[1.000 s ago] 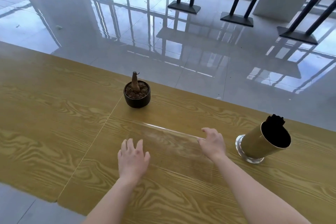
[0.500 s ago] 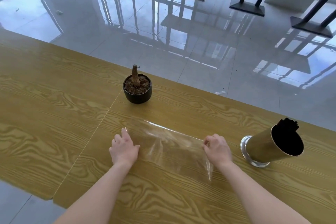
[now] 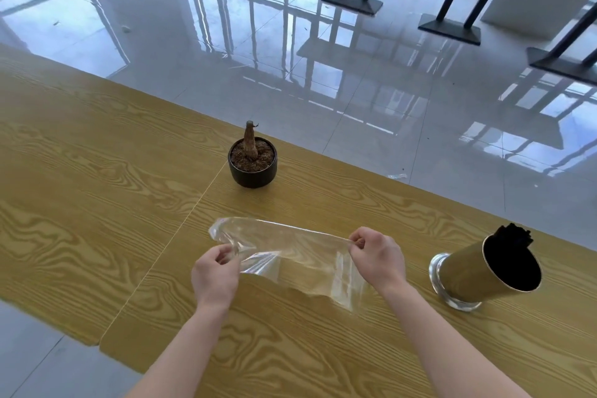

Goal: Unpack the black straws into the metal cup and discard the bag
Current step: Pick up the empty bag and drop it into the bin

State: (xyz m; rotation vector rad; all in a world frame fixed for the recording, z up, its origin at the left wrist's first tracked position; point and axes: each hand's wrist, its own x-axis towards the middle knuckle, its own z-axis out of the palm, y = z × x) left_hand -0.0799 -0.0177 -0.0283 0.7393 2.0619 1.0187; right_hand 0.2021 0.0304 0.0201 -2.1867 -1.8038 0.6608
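Observation:
A clear plastic bag [image 3: 290,255] is stretched between my two hands, lifted a little off the wooden table [image 3: 97,191]. My left hand [image 3: 214,275] pinches its left end and my right hand [image 3: 376,255] pinches its right top edge. The bag looks empty. To the right stands the metal cup [image 3: 468,271] on a glass base, its dark mouth facing me. The black straws [image 3: 515,236] poke out over its far rim.
A small black pot [image 3: 252,168] with soil and a brown stump stands beyond the bag near the table's far edge. A seam runs across the tabletop left of my hands. Past the table lies a glossy tiled floor with black table legs [image 3: 352,0].
The bag lay flat on the table under my open hands. Both hands have closed on its ends and lifted it, so it now hangs crumpled between them.

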